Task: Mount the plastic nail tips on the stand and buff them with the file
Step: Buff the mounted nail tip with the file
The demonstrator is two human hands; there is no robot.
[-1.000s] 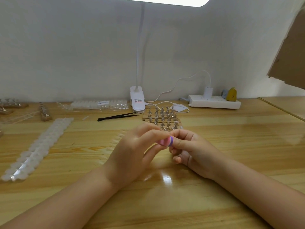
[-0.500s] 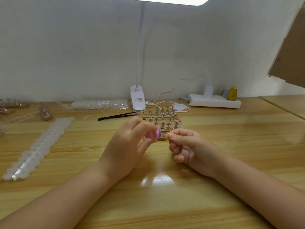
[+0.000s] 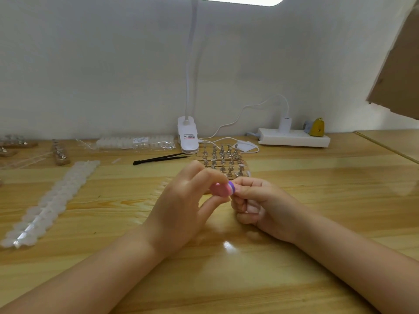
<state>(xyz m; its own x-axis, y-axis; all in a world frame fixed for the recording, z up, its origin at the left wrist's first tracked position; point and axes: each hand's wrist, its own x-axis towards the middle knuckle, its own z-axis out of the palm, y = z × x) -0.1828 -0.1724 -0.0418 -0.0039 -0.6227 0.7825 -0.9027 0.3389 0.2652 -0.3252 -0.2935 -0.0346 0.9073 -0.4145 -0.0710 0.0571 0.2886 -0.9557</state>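
My left hand pinches a small pink and purple file between thumb and fingers. Its purple end meets the fingertips of my right hand, which is curled and pinches something too small to make out. Both hands hover over the wooden table just in front of the wooden stand with its rows of metal pegs. A row of clear nail tips lies on the table left of my left hand, partly hidden by it.
Black tweezers lie left of the stand. A long strip of white nail tips stretches along the left, a packet of tips at the back. A clip lamp base, power strip and cable stand behind; more stands far left.
My left hand pulled the file left, away from my right fingertips, then brought it back against them. My right hand has stayed in place.
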